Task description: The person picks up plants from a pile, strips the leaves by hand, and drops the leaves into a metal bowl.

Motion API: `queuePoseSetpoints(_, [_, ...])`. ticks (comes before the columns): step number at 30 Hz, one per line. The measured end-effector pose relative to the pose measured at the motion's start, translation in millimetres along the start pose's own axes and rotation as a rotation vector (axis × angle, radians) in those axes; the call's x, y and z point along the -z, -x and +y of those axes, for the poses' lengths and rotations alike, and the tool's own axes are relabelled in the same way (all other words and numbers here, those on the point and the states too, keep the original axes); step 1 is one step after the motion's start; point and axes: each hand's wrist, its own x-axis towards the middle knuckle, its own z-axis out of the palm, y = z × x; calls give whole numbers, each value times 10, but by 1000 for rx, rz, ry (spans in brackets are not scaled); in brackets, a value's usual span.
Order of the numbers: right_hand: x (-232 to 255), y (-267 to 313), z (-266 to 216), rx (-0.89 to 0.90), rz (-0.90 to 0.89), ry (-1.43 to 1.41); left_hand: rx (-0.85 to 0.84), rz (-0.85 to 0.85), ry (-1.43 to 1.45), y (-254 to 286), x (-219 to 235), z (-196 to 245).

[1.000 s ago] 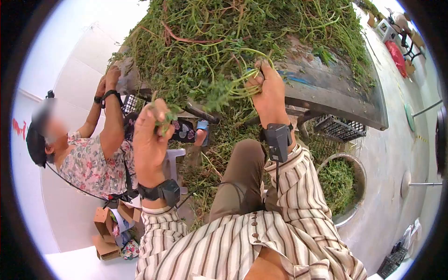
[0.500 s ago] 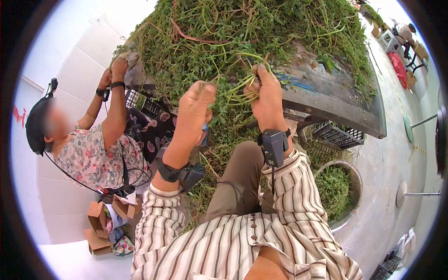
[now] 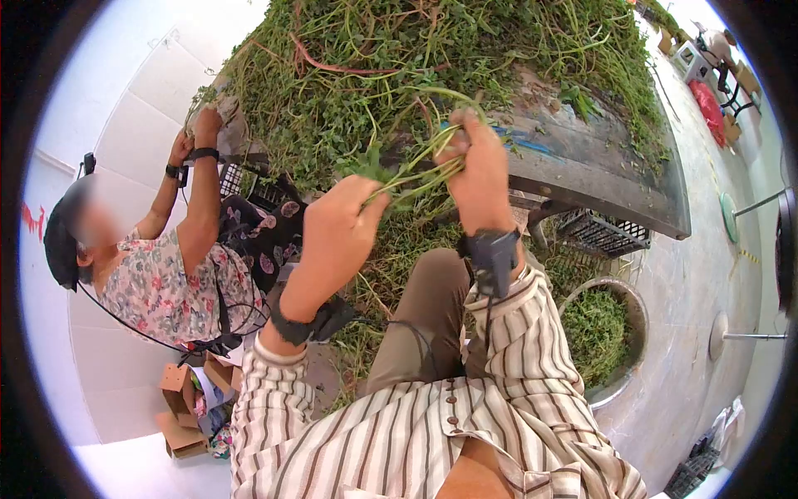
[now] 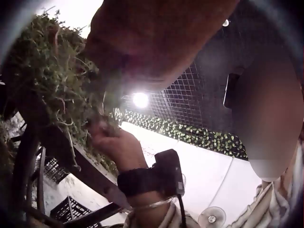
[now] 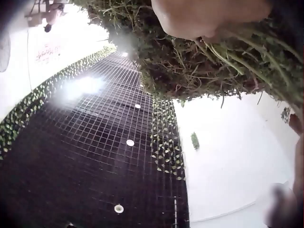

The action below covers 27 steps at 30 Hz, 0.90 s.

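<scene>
Long green stems point(image 3: 424, 172) stretch between my two hands in the head view. My right hand point(image 3: 482, 179) grips the bunch, fingers curled round it, at the table's near edge. Lower and to the left, my left hand point(image 3: 337, 237) pinches the leafy end of the stems between thumb and fingers. Behind both hands a large heap of leafy stems point(image 3: 349, 100) covers much of the dark table point(image 3: 582, 187). The left wrist view shows my right hand point(image 4: 121, 145) beside the heap; the right wrist view shows part of my right hand point(image 5: 209, 16) against greenery.
Another person point(image 3: 166, 266) sits at the left with both hands at the heap's edge. A round tub point(image 3: 636, 333) of cut greens and a black crate point(image 3: 603, 231) stand at the right below the table. Cardboard boxes point(image 3: 179, 399) lie lower left; plant scraps point(image 3: 374, 291) cover the floor.
My left hand has moved right, from over by the seated person to the stems at my right hand, and now pinches their leafy end. My right hand has stayed nearly in place.
</scene>
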Motion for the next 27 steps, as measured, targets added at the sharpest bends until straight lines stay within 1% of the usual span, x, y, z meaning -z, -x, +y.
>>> queuePoseSetpoints(2, [73,-72,-109,15,-37,-86,47,-40,14,108,152,-9])
queuePoseSetpoints(3, [87,-72,-107,21,-32,-91,41,-48,14,146,204,-1])
queuePoseSetpoints(5, [67,-44,-91,0,31,-66,121,-85,57,233,289,13])
queuePoseSetpoints(8, [55,-57,-22,2,75,-74,128,-79,15,321,332,-19])
queuePoseSetpoints(9, [104,-111,-79,2,74,-73,129,-77,15,375,380,-51])
queuePoseSetpoints(11, [278,-242,-323,106,160,-282,321,39,14,517,547,-168])
queuePoseSetpoints(12, [342,-251,-395,134,59,-287,440,30,57,585,646,-250])
queuePoseSetpoints(13, [370,-262,-393,153,61,-289,558,20,103,656,732,-342])
queuePoseSetpoints(15, [314,-238,-337,166,118,-173,560,31,179,686,729,-443])
queuePoseSetpoints(16, [271,-162,-310,116,121,-202,485,52,218,673,700,-441])
queuePoseSetpoints(17, [271,-146,-290,117,111,-190,413,76,256,672,667,-431])
queuePoseSetpoints(18, [272,-132,-267,84,75,-218,415,90,268,650,620,-416])
queuePoseSetpoints(19, [274,-126,-260,49,39,-245,393,73,383,589,558,-398])
queuePoseSetpoints(21, [279,-127,-275,37,23,-247,339,36,607,447,441,-352])
queuePoseSetpoints(22, [284,-124,-277,15,12,-282,438,5,606,389,427,-295])
queuePoseSetpoints(23, [291,-118,-276,-7,3,-321,436,11,610,319,393,-203])
queuePoseSetpoints(25, [266,-83,-273,-16,18,-325,571,-21,514,177,279,-9])
queuePoseSetpoints(26, [263,-80,-265,-26,37,-332,574,-14,515,138,182,8])
queuePoseSetpoints(27, [265,-83,-259,-32,34,-328,327,5,401,113,57,-8])
